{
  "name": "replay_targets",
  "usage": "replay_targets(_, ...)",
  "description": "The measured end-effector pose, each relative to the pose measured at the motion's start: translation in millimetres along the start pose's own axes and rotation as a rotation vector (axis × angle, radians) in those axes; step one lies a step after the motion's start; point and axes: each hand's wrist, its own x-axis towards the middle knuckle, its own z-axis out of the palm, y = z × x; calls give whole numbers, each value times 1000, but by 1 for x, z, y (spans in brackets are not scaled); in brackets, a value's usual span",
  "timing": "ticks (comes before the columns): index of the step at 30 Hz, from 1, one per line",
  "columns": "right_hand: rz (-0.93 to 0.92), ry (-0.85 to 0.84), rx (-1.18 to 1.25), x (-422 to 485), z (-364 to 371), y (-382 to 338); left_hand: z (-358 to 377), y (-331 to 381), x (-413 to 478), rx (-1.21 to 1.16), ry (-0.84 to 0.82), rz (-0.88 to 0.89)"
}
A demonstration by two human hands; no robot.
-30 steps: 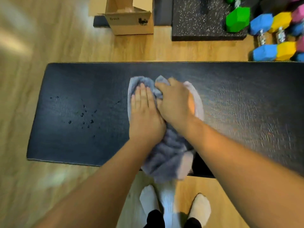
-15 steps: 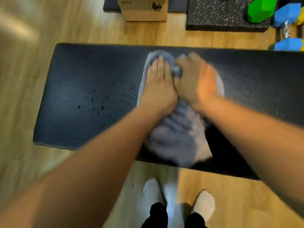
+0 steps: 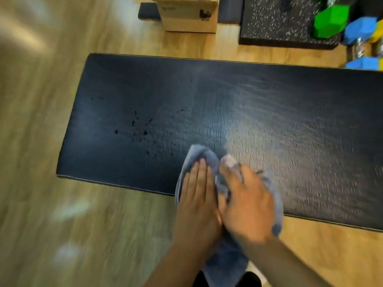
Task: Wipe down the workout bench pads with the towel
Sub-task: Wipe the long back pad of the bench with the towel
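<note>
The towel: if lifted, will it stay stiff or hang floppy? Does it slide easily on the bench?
Probably floppy: the towel bunches in folds and its end hangs limp over the near edge of the bench. It likely slides easily, since the bench looks smooth and shiny.

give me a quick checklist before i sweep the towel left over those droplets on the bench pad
1. Left hand flat on the towel: ok.
2. Right hand grip on the towel: cannot tell, motion blur.
3. Towel spread on the bench pad: not ok, it is bunched and one end hangs over the near edge.
4. Droplets wiped: not ok, a cluster lies left of the towel.
5. Pad between towel and droplets bare: ok.
</note>
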Motion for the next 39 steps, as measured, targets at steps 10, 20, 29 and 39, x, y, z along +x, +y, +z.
replay_targets(10,48,98,73,190,3,-38,-58,-64,198,172,-68,-92)
replay_targets(20,66,86,81,104,17,-64,-39,-76,84,-9,59,-19)
replay_targets(29,35,64,77,88,26,-82,-41,-94,67,116,44,-6)
replay_targets(39,84,126,92,237,20,-78,-69,-115,224,242,-38,-124)
